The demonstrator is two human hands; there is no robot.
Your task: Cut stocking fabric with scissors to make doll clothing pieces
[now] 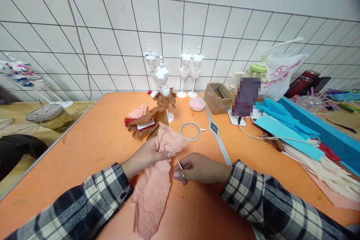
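A long crumpled strip of pink crepe paper (153, 198) hangs from my left hand (146, 157), whose thumb presses the strip near its upper part. My right hand (199, 168) is closed on a small pair of scissors (180, 167). The scissor tips touch the right edge of the pink strip, just beside my left thumb. Beyond my hands lies brown crumpled crepe paper (143, 125) with a small label card (146, 124) on it. Behind that stands a little white dress form (162, 78) with a brown ruffle round its base.
Three more dress forms (185, 67) stand by the tiled wall. Nearby are a pink bowl (197, 104), a cardboard box (218, 98) and an embroidery hoop (190, 131). A blurred upright device (246, 97), blue sheets (289, 137) and cream strips (323, 170) occupy the right side. A jar (50, 118) is left.
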